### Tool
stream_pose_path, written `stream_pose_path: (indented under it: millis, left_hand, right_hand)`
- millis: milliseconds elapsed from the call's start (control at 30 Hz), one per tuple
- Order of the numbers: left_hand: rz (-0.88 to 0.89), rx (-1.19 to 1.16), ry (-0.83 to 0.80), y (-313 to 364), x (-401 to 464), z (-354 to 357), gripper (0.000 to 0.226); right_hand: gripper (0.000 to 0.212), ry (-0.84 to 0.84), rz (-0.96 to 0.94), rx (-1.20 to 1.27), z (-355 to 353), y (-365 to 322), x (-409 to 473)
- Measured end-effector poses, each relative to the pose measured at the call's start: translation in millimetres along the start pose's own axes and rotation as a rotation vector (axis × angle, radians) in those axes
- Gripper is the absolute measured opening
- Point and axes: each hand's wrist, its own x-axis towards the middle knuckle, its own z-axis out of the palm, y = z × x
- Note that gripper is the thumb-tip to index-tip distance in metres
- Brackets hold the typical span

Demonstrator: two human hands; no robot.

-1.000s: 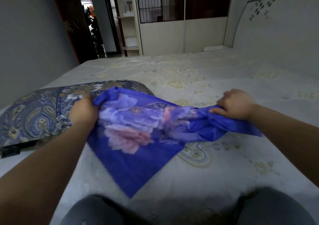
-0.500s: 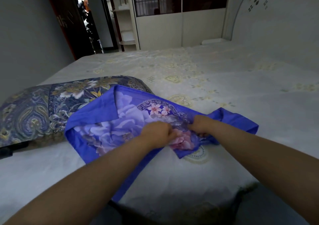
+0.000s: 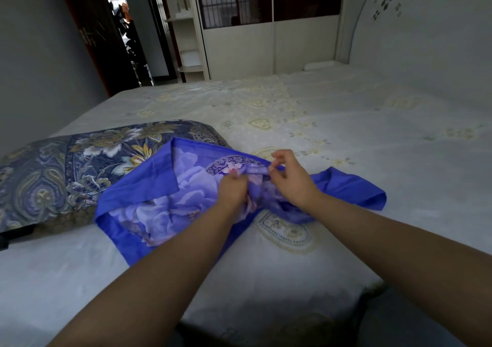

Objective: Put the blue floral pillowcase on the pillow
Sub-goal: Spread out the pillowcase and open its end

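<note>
Head view. The blue floral pillowcase [image 3: 170,195] lies crumpled on the bed [image 3: 346,123], its left edge overlapping the near right corner of the dark paisley pillow [image 3: 66,171]. The left hand [image 3: 233,189] is closed in a grip on bunched fabric near the pillowcase's middle. Just right of it, the right hand [image 3: 290,180] pinches a fold of the same fabric between thumb and forefinger, remaining fingers loosely spread. A wardrobe [image 3: 266,27] stands at the far wall.
</note>
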Motion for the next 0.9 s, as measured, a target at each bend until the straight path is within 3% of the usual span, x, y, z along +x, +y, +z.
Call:
stream_pose_path:
  millis: [33, 100, 167, 333, 433, 500, 600, 667, 733, 800, 900]
  left_hand:
    - [-0.036, -0.089, 0.018, 10.5, 2.5, -7.5, 0.018]
    - [-0.054, -0.137, 0.052, 31.7, 7.8, -22.2, 0.030]
    - [-0.035, -0.106, 0.095, 53.7, 12.6, -34.4, 0.039]
    - [0.009, -0.350, 0.003, 100.5, 17.6, -76.7, 0.028]
    - [0.020, -0.596, 0.069, 108.3, 35.9, -108.6, 0.021]
    - [0.107, -0.605, 0.146, 103.0, 41.9, -117.5, 0.017]
    - [0.024, -0.344, 0.031, 73.9, 40.7, -106.6, 0.012]
    - [-0.091, -0.166, -0.077, 45.4, 38.9, -97.4, 0.012]
    - [-0.157, -0.079, -0.117, 24.5, 37.4, -88.8, 0.020]
    - [-0.154, -0.166, -0.092, 15.6, 35.0, -82.7, 0.026]
    - [-0.114, -0.513, -0.120, 25.4, 25.7, -83.2, 0.028]
  right_hand:
    - [0.043, -0.056, 0.008, -0.173, -3.1, 4.1, -5.2]
    - [0.069, -0.419, 0.068, -0.550, -8.4, 18.1, -14.3]
    - [0.080, -0.604, 0.084, -0.755, -11.4, 27.8, -16.2]
    - [0.067, -0.427, 0.008, -1.030, -33.8, 5.3, 13.3]
    - [0.050, -0.377, 0.115, -1.340, -53.7, -0.3, 32.2]
    - [0.039, -0.419, 0.248, -1.443, -59.7, -10.3, 37.3]
    - [0.039, -0.562, 0.406, -1.447, -54.5, -34.9, 36.9]
    - [0.036, -0.429, 0.131, -1.327, -45.0, -43.1, 37.0]
    - [0.034, -0.249, -0.129, -0.824, -30.0, -49.0, 32.9]
    - [0.032, -0.340, -0.085, -0.383, -9.4, -49.0, 22.0]
    - [0.030, -0.682, 0.031, -0.468, 16.5, -30.5, 11.9]
